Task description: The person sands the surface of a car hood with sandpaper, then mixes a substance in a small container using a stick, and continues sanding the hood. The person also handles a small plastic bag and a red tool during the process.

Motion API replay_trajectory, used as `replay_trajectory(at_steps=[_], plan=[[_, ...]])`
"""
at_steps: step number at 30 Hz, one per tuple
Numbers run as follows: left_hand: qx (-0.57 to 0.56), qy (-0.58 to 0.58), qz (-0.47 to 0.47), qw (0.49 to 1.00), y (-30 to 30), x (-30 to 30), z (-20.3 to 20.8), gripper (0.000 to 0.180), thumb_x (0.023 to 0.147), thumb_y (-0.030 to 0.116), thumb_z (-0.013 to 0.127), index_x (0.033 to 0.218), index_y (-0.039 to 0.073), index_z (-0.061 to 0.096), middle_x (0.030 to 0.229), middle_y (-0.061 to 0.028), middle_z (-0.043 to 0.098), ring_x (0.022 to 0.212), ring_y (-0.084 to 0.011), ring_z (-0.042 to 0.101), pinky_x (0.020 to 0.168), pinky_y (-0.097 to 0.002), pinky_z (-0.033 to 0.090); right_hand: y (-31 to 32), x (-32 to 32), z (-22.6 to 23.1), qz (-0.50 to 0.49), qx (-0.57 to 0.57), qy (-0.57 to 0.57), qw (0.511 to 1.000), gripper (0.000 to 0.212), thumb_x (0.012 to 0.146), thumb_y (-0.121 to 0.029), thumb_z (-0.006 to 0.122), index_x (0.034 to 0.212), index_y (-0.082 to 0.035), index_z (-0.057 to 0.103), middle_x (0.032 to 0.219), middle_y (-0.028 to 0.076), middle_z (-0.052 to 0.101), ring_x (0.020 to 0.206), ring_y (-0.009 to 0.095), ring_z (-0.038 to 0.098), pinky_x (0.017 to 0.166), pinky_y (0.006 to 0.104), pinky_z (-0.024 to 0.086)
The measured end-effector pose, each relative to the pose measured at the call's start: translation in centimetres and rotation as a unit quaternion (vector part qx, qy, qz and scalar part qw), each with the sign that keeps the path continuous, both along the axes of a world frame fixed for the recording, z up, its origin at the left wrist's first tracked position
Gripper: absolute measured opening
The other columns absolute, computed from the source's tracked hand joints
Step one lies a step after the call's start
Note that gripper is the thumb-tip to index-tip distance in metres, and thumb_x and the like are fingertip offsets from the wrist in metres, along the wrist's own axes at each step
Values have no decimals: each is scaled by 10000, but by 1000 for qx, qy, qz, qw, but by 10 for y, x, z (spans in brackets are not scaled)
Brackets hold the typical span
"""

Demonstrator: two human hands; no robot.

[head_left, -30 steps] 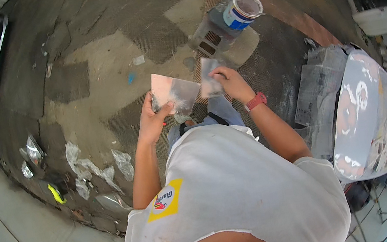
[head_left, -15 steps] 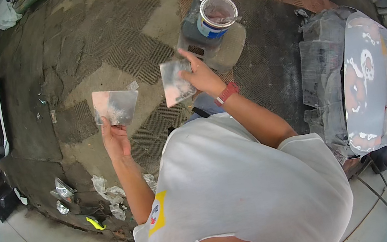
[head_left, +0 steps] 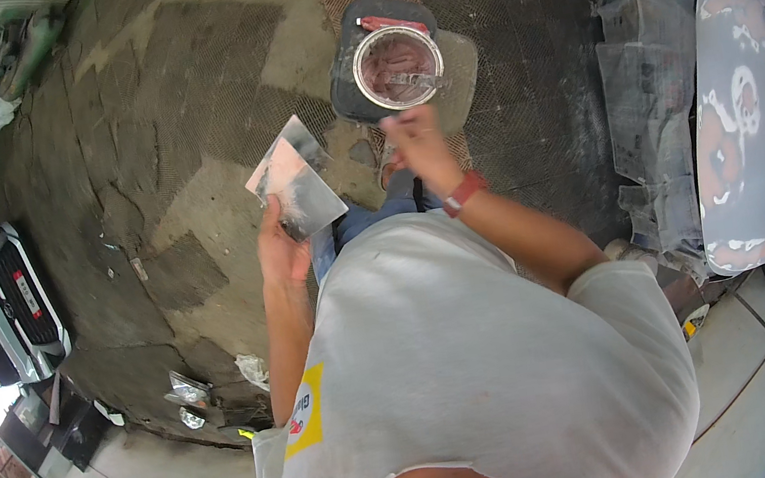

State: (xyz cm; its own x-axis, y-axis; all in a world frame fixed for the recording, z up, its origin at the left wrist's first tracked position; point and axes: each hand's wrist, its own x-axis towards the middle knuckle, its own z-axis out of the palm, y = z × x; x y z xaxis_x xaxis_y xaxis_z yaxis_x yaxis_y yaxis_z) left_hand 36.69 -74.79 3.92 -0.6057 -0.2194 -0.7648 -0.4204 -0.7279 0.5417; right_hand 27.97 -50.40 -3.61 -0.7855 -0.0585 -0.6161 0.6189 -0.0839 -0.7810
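Note:
My left hand (head_left: 284, 251) pinches two thin, flat grey plates (head_left: 304, 206), one overlapping the other. Pale pink paste is smeared on the upper one. My right hand (head_left: 423, 147), with a red band on its wrist, is just below the near rim of an open round can (head_left: 363, 84). Motion blurs its fingers, so I cannot make out whether they hold anything. Inside the can is thick pinkish paste (head_left: 390, 63), with a clear strip-like piece across it. The can stands on a dark stool-like support (head_left: 348, 94). A red tube (head_left: 394, 25) lies behind the can.
At right, a grey panel (head_left: 734, 153) with pink and white patches stands beside plastic-and-paper masking (head_left: 645, 97). A car (head_left: 8, 303) is at far left. Crumpled plastic (head_left: 188, 390) lies on the dark, patchy floor (head_left: 173, 242) at lower left.
The plate from my right hand is now with the other in my left hand. My left hand has moved right, and my right hand has moved toward the can. The view has shifted.

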Motion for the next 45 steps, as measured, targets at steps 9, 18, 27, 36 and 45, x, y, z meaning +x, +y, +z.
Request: replay_trajectory(at_steps=[9, 18, 27, 36, 45], plan=[[-38, 22, -33, 998, -8, -72, -15, 480, 1119, 326, 506, 1467, -5, 514, 1439, -119, 609, 1323, -260, 585, 1151, -432, 445, 58, -53, -66, -123, 211, 163, 956, 442, 915, -276, 804, 1218, -47, 580, 833, 109, 682, 644, 237, 684, 583, 355, 561], [-67, 27, -79, 994, -27, -118, -20, 519, 1129, 361, 481, 1482, -19, 483, 1475, -130, 571, 1345, -268, 559, 1169, -425, 421, 43, -87, -45, 84, 419, 290, 857, 238, 986, -252, 620, 1096, -88, 753, 924, 215, 737, 840, 447, 698, 759, 545, 559], [-76, -36, -37, 996, -78, -109, -50, 454, 1118, 345, 505, 1440, 26, 538, 1422, -99, 617, 1297, -249, 593, 1095, -396, 469, 56, -49, 23, 136, 464, 300, 822, 282, 998, -153, 593, 1262, -118, 687, 1118, 135, 698, 876, 389, 709, 730, 477, 573], [-55, -88, -36, 994, -78, -73, -81, 464, 1103, 342, 542, 1444, 28, 540, 1430, -98, 612, 1290, -252, 592, 1100, -400, 460, 50, -78, -36, 75, 440, 263, 855, 249, 996, -167, 597, 1190, -104, 740, 1079, 179, 730, 916, 423, 710, 799, 519, 564], [-50, -47, -55, 996, -58, -61, -75, 501, 1100, 360, 546, 1478, 32, 516, 1440, -94, 606, 1313, -248, 580, 1138, -409, 444, 26, -85, -36, 33, 378, 201, 903, 285, 1021, -260, 586, 1125, -67, 769, 979, 250, 739, 925, 451, 709, 813, 534, 557]])
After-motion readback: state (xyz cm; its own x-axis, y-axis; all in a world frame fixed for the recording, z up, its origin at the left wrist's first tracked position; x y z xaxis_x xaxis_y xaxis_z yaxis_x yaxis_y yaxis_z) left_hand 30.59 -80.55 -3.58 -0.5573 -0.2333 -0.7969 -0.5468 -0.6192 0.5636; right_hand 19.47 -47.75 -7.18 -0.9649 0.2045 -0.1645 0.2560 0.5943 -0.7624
